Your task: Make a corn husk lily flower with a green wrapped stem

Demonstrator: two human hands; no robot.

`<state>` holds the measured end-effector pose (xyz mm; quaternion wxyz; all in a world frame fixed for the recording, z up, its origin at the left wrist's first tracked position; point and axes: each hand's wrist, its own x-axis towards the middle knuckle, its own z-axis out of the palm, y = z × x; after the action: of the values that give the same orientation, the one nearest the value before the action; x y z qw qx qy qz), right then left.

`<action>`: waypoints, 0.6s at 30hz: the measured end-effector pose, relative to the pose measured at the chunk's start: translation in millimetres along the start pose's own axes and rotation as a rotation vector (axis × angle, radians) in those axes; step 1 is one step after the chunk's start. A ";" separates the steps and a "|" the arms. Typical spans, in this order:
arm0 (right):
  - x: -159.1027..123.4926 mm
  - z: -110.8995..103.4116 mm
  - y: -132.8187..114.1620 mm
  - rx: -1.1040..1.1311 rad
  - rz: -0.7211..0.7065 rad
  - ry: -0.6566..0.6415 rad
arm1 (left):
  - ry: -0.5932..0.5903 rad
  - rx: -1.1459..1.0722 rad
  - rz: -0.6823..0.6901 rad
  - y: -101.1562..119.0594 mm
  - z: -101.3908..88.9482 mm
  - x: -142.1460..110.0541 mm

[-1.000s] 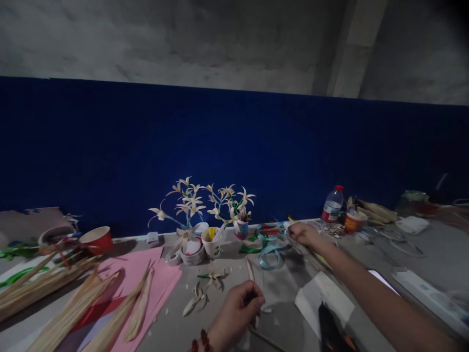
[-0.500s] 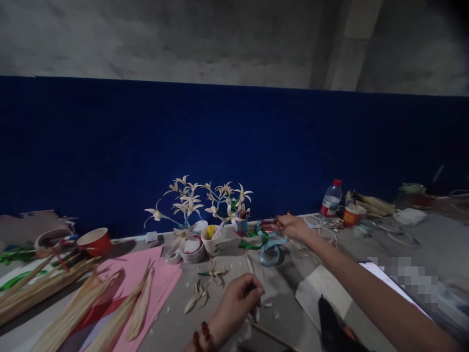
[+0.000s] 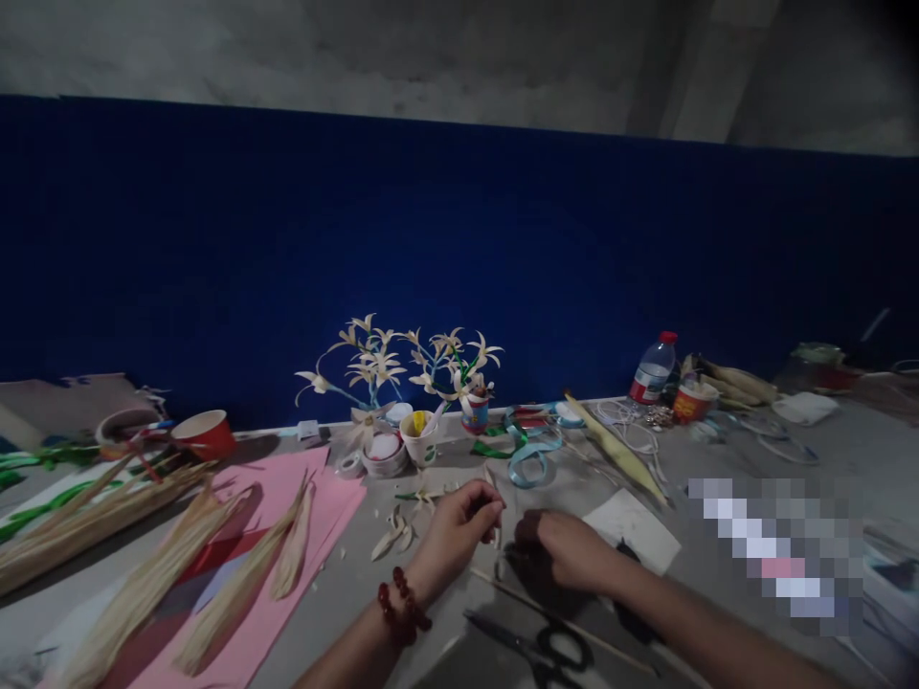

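My left hand [image 3: 459,531], with a red bead bracelet [image 3: 403,605] at the wrist, is closed in a pinch above the grey tabletop. What it pinches is too small to make out. Facing it, my right hand [image 3: 571,547] has curled fingers in deep shadow, and anything in them is hidden. A narrow gap separates the hands. Black-handled scissors [image 3: 527,653] lie below them, and a thin stick [image 3: 567,620] crosses the table beside the scissors. Loose cream husk petals [image 3: 393,536] rest left of my left hand. A dark object [image 3: 632,612] is partly covered by my right forearm.
Husk-flower sprays [image 3: 373,368] stand at the back beside a paper cup [image 3: 420,445]. Blue ribbon [image 3: 529,467], a pale green husk [image 3: 618,452] and a water bottle [image 3: 653,371] are right of them. Dried husks [image 3: 162,574] lie on pink paper [image 3: 287,612] at left.
My right hand has come back from the ribbons at the rear to beside my left hand. My left hand stays pinched. The view has tilted downward, and the scissors now show.
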<state>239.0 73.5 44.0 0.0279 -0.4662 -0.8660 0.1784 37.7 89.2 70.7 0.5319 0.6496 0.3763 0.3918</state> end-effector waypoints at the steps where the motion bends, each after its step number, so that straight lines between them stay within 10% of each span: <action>1: 2.8 0.0 1.3 0.008 -0.001 -0.012 | 0.002 0.042 0.000 -1.9 -1.4 -2.4; 11: 3.0 -30.7 5.2 0.359 0.041 0.191 | -0.031 0.069 -0.038 -26.1 34.9 6.4; 18: -33.8 -44.6 -11.4 0.561 0.138 0.455 | 0.068 -0.351 -0.051 8.5 34.5 17.1</action>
<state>258.5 52.8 93.5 0.3346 -0.5254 -0.7215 0.3022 76.7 89.7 76.6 0.6340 0.5234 0.3361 0.4595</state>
